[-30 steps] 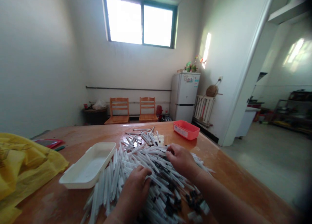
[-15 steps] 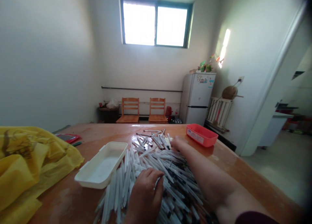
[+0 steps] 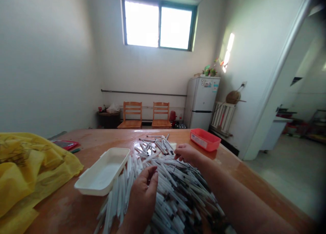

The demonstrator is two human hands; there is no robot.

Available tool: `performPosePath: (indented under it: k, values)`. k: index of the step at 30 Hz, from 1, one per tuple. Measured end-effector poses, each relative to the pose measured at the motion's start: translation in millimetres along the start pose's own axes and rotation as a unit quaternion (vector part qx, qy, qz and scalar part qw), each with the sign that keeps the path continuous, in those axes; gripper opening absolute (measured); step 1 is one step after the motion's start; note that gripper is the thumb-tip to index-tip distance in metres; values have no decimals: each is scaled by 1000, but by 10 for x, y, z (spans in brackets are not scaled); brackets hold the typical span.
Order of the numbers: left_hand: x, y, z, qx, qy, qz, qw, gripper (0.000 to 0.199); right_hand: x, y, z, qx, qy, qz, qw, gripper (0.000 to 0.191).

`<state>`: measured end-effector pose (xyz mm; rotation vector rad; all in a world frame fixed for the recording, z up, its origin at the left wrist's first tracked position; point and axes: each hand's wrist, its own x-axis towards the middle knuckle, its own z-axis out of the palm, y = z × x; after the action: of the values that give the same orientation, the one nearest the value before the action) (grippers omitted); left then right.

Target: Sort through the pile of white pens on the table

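Observation:
A wide heap of white, translucent pen barrels, many with dark ends, covers the middle of the table. Over its near part is my left hand, thumb and forefinger pinched together; anything between them is too small to make out. My right hand reaches over the far right side of the heap, its fingers closed and bent down; what they hold is hidden. Beyond the heap lies a smaller group of thin pens. An empty-looking cream tray stands left of the heap, and a red basket stands behind my right hand.
A yellow plastic bag spreads over the table's left side, with a red packet behind it. Past the brown table are two wooden chairs, a fridge and a radiator.
My right hand has lifted and drawn back slightly towards me from the far pens. My left hand has turned, its thumb and forefinger now raised. The whole view has shifted a little.

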<state>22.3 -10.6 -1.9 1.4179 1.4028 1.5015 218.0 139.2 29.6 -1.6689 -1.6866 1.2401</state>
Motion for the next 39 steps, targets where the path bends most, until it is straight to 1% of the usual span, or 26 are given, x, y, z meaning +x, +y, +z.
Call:
performPosePath:
  k: [2, 3, 4, 6, 7, 8, 9, 11, 14, 16, 18, 21, 22, 23, 24, 25, 27, 29, 30, 31, 32, 33, 35, 37, 39]
  values:
    - [20, 17, -10, -80, 11, -63, 995, 42, -398, 26, 81, 67, -46, -25, 996, 11]
    - [27, 30, -15, -126, 17, -96, 987, 46, -601, 50, 126, 96, -68, -34, 992, 11]
    - [31, 46, -19, -177, 19, -127, 976, 48, -797, 79, 172, 119, -88, -38, 988, 11]
    - [32, 85, -29, -278, 20, -176, 944, 46, -1136, 148, 267, 168, -131, -37, 976, 14]
    - [29, 105, -34, -323, 16, -190, 927, 43, -1268, 184, 314, 246, -173, -23, 954, 14]
    - [25, 124, -39, -358, 8, -197, 913, 39, -1372, 219, 360, 298, -205, -7, 932, 13]
    - [20, 139, -42, -382, -3, -200, 902, 37, -1446, 251, 404, 337, -223, 5, 915, 12]
    - [5, 155, -42, -404, -24, -197, 893, 33, -1520, 309, 482, 388, -245, 30, 888, 12]
    - [-19, 148, -21, -415, -45, -183, 890, 28, -1514, 381, 568, 416, -257, 51, 871, 22]
    - [-31, 143, -1, -416, -53, -184, 889, 26, -1493, 422, 599, 418, -263, 38, 869, 29]
    - [-36, 147, 14, -414, -63, -191, 888, 28, -1488, 457, 608, 432, -286, 13, 855, 29]
    - [-32, 164, 20, -419, -77, -194, 883, 31, -1519, 489, 594, 484, -355, -9, 800, 26]
    - [-28, 166, 21, -423, -79, -192, 882, 29, -1533, 494, 588, 498, -369, -16, 784, 26]
    - [-24, 165, 21, -424, -77, -190, 882, 27, -1547, 497, 584, 505, -371, -28, 778, 26]
    - [-19, 160, 23, -425, -73, -189, 882, 23, -1559, 499, 584, 503, -361, -42, 784, 27]
    - [-14, 151, 27, -424, -66, -189, 883, 20, -1569, 499, 586, 489, -339, -61, 802, 28]
    - [-6, 129, 39, -417, -47, -192, 887, 15, -1581, 494, 598, 419, -279, -91, 859, 31]
    - [-3, 110, 54, -401, -28, -195, 894, 14, -1587, 488, 612, 301, -209, -120, 923, 34]
    - [-5, 106, 62, -392, -19, -196, 899, 14, -1591, 486, 617, 228, -168, -147, 948, 35]
    - [-8, 105, 70, -380, -11, -198, 903, 15, -1595, 486, 622, 151, -123, -181, 964, 35]
    - [-12, 109, 77, -370, -4, -201, 907, 15, -1601, 489, 626, 73, -75, -218, 970, 37]
    - [-18, 115, 85, -361, 6, -204, 910, 15, -1608, 494, 631, -1, -27, -253, 967, 38]
    - [-30, 131, 99, -348, 28, -211, 913, 17, -1622, 509, 642, -123, 40, -289, 949, 39]
    - [-42, 144, 113, -341, 46, -214, 914, 21, -1629, 524, 658, -207, 73, -295, 930, 37]
    - [-50, 150, 127, -333, 61, -215, 916, 24, -1625, 530, 680, -269, 97, -303, 909, 37]
